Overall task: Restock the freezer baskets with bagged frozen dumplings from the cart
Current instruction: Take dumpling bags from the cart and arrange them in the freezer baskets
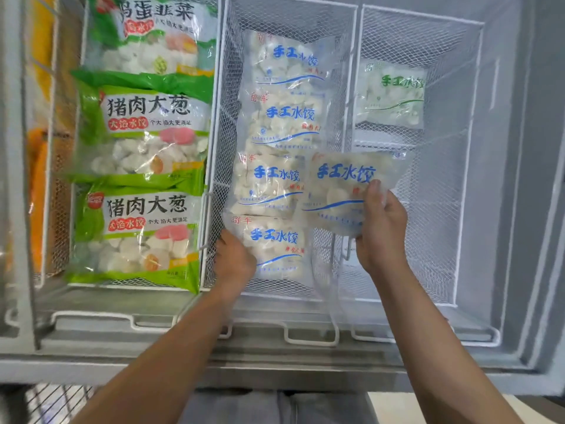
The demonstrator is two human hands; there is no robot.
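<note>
Two bare forearms reach up from the bottom edge. Left hand (234, 261), lower centre, fingers curled onto the near corner of the nearest blue-print dumpling bag (275, 246) in the middle wire basket (290, 13). Right hand (380, 228) pinches a second blue-print bag (342, 185), thumb on its face, held tilted over the divider between the middle basket and the right basket (464, 148). Three more blue-print bags lie in a row above. One green-print bag (391, 93) sits in the right basket. Left basket (208, 148): green-trimmed bags (143, 133), overlapping.
</note>
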